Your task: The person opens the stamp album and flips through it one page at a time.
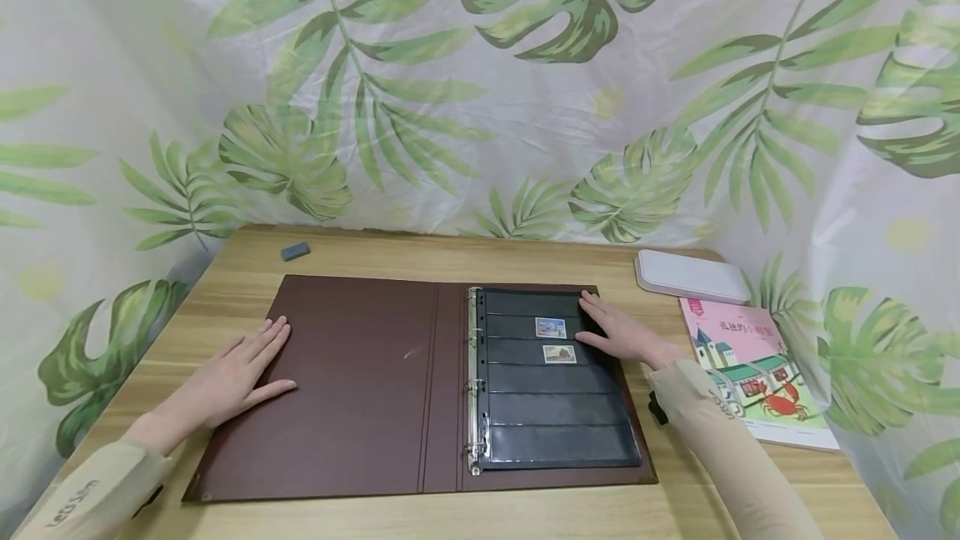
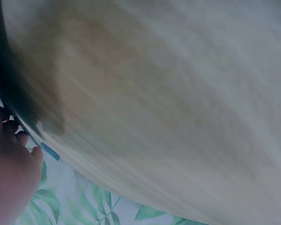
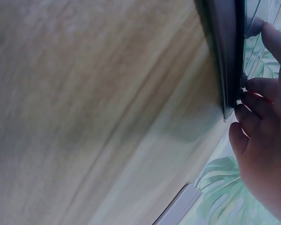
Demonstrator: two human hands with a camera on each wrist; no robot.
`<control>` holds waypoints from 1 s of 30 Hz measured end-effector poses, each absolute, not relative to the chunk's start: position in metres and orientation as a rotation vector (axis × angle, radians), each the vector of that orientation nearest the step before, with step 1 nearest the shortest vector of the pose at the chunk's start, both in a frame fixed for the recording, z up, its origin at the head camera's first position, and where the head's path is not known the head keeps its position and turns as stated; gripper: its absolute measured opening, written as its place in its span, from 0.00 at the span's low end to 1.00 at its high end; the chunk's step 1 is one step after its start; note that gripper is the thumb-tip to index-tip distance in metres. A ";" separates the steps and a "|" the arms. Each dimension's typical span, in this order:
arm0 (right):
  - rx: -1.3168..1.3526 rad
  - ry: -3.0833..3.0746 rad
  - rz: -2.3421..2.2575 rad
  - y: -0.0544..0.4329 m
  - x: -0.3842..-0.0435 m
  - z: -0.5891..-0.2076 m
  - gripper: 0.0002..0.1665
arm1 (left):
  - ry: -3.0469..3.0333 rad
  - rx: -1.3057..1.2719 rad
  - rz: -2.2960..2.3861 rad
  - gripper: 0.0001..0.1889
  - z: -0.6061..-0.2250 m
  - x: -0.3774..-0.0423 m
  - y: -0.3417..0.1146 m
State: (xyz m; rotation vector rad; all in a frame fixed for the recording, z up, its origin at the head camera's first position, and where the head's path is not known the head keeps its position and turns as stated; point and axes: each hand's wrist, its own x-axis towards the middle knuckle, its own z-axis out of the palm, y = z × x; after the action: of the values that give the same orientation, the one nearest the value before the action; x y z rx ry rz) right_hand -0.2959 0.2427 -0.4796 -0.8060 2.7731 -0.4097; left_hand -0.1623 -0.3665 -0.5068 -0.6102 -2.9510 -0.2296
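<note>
A dark red-brown ring binder [image 1: 360,373] lies spread flat on the wooden table. Its right side carries a black stamp page [image 1: 558,407] with clear pocket strips, held by metal rings [image 1: 473,382]. Two stamps, a blue one [image 1: 551,328] and a tan one [image 1: 558,354], sit in the upper pockets. My left hand [image 1: 236,377] rests with straight fingers on the left cover's outer edge. At the page's upper right edge, my right hand [image 1: 618,330] lies with extended fingers touching it. In the right wrist view that hand [image 3: 267,117] is beside the binder's dark edge [image 3: 225,56].
A blue eraser-like block [image 1: 296,251] lies at the back left of the table [image 1: 420,252]. At the right are a white case [image 1: 692,275] and a pink illustrated book [image 1: 757,373], partly under my right sleeve. A leaf-patterned curtain [image 1: 525,107] hangs behind.
</note>
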 end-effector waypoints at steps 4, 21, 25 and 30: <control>-0.765 2.813 -0.408 0.243 -0.300 -0.478 0.46 | -2.950 -0.615 -0.215 0.46 -0.508 -0.163 -0.366; -0.857 2.881 -0.300 0.235 -0.303 -0.482 0.44 | -2.957 -0.616 -0.223 0.45 -0.514 -0.160 -0.363; -0.869 2.899 -0.299 0.234 -0.300 -0.485 0.42 | -2.942 -0.616 -0.197 0.45 -0.516 -0.160 -0.362; -0.906 2.947 -0.299 0.231 -0.300 -0.487 0.40 | -2.951 -0.604 -0.173 0.45 -0.517 -0.160 -0.363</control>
State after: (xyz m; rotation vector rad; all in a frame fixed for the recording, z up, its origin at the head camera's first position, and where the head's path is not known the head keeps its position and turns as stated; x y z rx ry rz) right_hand -0.2996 0.2310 -0.4873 -0.9062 2.9467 -0.2987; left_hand -0.1599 -0.3626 -0.5168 -0.6039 -2.9514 -0.1732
